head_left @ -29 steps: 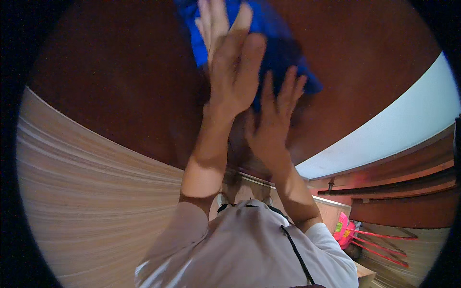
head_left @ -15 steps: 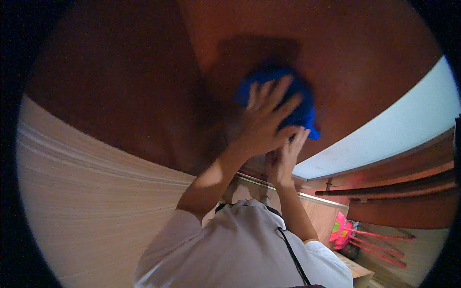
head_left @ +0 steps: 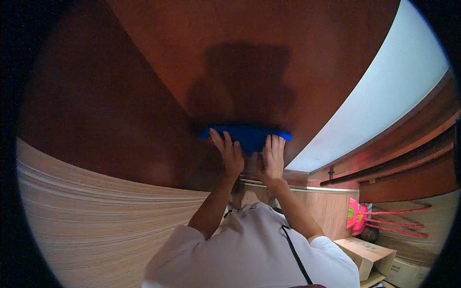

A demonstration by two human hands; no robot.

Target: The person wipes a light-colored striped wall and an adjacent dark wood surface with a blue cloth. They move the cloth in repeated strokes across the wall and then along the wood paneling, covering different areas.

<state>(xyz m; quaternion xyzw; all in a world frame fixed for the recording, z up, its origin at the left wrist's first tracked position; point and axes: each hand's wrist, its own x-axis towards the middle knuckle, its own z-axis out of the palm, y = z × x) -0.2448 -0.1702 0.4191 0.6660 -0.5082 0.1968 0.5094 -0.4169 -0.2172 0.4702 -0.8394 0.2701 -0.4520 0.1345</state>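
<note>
A blue cloth [head_left: 248, 137] lies stretched sideways against a reddish-brown wooden panel [head_left: 269, 29]. My left hand [head_left: 229, 152] holds its left part, the fingers laid over the cloth and pressing it to the panel. At the cloth's right end, my right hand [head_left: 272, 156] grips it with its fingers close together and its thumb apart. Between the hands the cloth sags to a point. Its side toward the panel is hidden.
A darker wooden panel [head_left: 86, 96] adjoins on the left, above a pale grained surface [head_left: 96, 206]. At right are a whitish pane [head_left: 379, 96], a dark rail [head_left: 365, 176], pink-handled tools [head_left: 357, 217] and a cardboard box [head_left: 367, 252].
Both hands have come closer to my body with the cloth. My left hand has moved left and down off the cloth's middle, and the bunched cloth is now drawn out wide between the hands.
</note>
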